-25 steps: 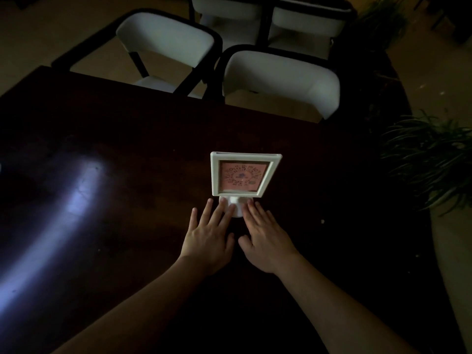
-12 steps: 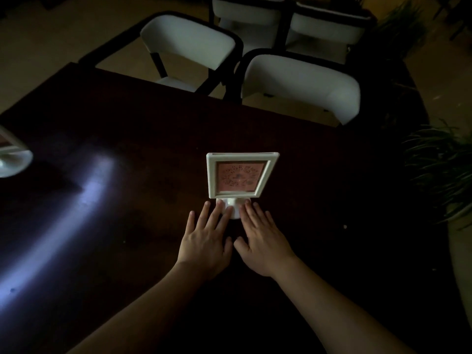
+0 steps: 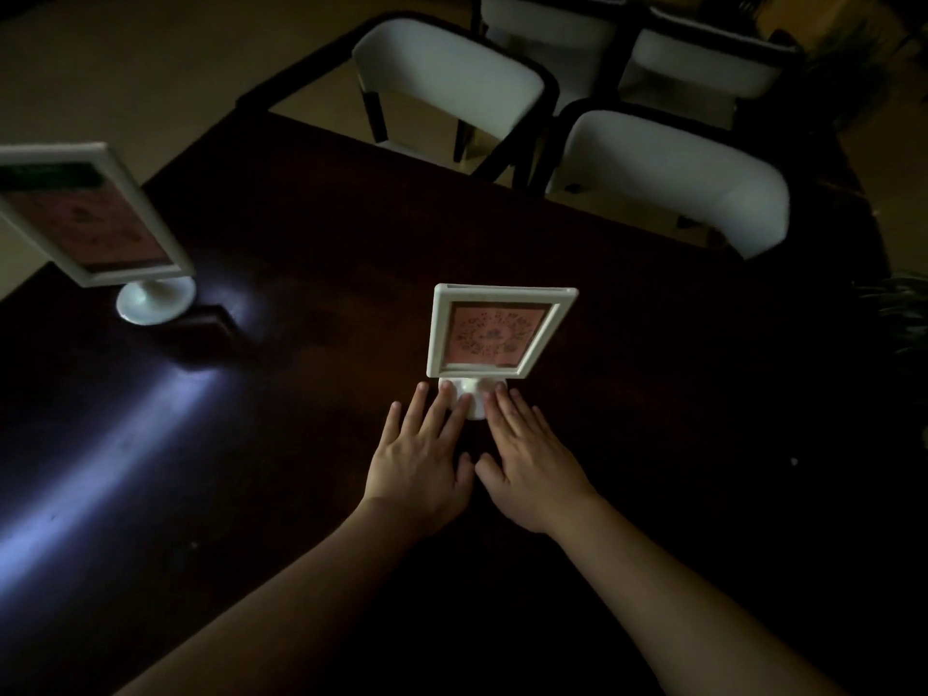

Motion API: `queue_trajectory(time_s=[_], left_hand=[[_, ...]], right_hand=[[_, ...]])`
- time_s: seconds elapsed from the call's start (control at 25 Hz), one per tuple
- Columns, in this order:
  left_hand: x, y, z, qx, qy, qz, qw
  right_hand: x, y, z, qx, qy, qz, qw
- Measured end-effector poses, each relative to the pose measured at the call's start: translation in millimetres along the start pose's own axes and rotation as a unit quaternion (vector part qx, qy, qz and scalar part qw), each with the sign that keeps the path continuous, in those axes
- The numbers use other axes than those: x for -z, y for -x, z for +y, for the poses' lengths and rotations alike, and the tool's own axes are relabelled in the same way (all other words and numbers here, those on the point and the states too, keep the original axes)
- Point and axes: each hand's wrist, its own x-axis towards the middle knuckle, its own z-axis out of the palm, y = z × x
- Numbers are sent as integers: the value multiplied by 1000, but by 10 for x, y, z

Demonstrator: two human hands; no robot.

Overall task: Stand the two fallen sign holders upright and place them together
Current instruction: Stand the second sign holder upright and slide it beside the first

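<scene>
Head view, dim light. Left hand (image 3: 419,464) flat on table (image 3: 653,394), fingers spread, fingertips (image 3: 464,398) resting on the round base (image 3: 469,400) of the near sign (image 3: 497,331). Right hand (image 3: 532,467) likewise flat and open, fingertips (image 3: 499,391) at the right side of the same base. No closed grasp by either hand; palms down, nothing pinched or lifted, contact limited to fingertips steadying the foot. Thumbs nearly touching one another between the hands.

Near sign upright on its base, directly beyond the fingertips, white frame facing the camera with a pinkish insert; print too small to read. Second sign (image 3: 88,216) upright on its own round foot (image 3: 155,303), far left on the table, well apart from the near sign and from both hands. Leaning look probably lens distortion; cannot confirm.

Judged step: standing-up appears complete for both holders; grouping not yet done. Next move calls for closing a hand around one holder's stem or frame and carrying or sliding it across the dark tabletop until the two bases stand just beside each other. Left hand better placed for the far-left sign. Care advised: tall frames on small feet, likely to tip if pushed high.

White chairs (image 3: 668,178) beyond the far table edge; plant (image 3: 899,313) at right.
</scene>
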Motion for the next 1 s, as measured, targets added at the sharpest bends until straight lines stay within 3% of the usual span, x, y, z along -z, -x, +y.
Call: queue_trajectory(time_s=[0.36,1.0], left_hand=[[204,89,-755,39,-4,4,999],[356,113,-1534,90,14,48,995]], right_hand=[[-15,-491,-648,40,20,-20,999],[-40,-1078,-1284,85,31,-31,995]])
